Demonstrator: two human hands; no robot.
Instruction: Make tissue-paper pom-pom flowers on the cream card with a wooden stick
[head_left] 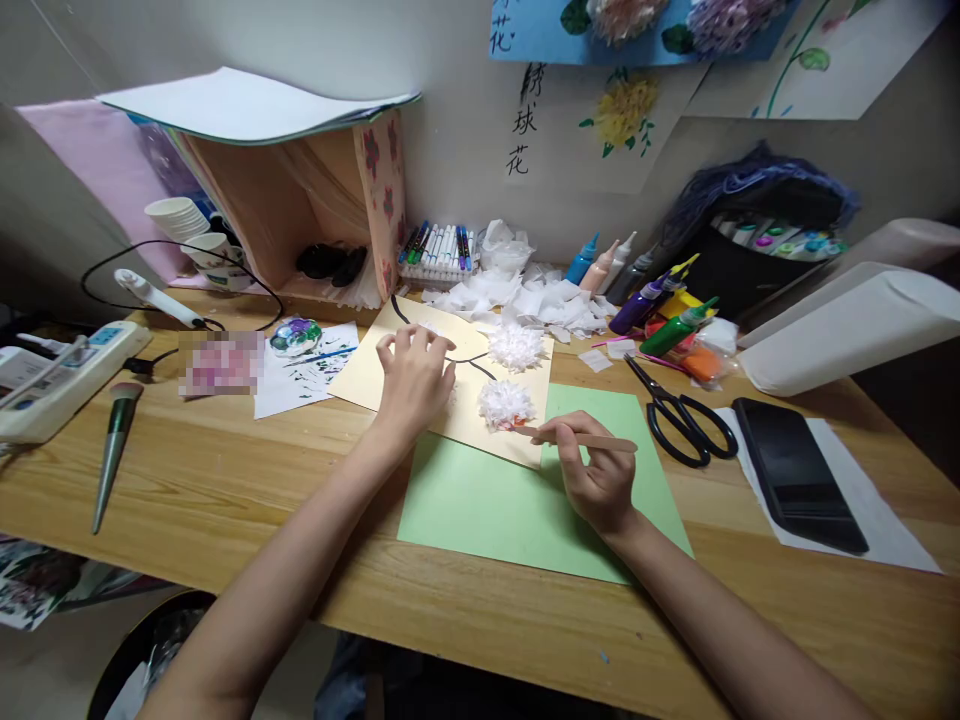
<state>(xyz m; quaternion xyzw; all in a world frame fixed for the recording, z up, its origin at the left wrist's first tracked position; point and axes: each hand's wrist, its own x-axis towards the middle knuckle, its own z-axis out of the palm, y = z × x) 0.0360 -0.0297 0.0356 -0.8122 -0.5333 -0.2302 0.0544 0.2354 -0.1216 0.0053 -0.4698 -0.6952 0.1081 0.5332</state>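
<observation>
A cream sheet of paper (487, 445) carries black painted branch lines and fluffy white paper flowers. My right hand (596, 480) pinches a flat wooden craft stick (611, 443). Its far end reaches the lower edge of the near white flower (504, 402), where orange-red colour shows. Just behind is another white flower (517, 346). Over the left part of the cream sheet, my left hand (415, 375) is spread with bent fingers and holds nothing visible. It partly hides a further patch of white. A green sheet (480, 500) lies under the cream one.
Black scissors (686, 415) and a phone (799, 475) lie to the right. Torn white tissue (525, 295), markers (439, 248) and a green paint bottle (679, 328) line the back. On the left are a makeup brush (115, 450), a power strip (67, 380) and a paint-marked paper (315, 380).
</observation>
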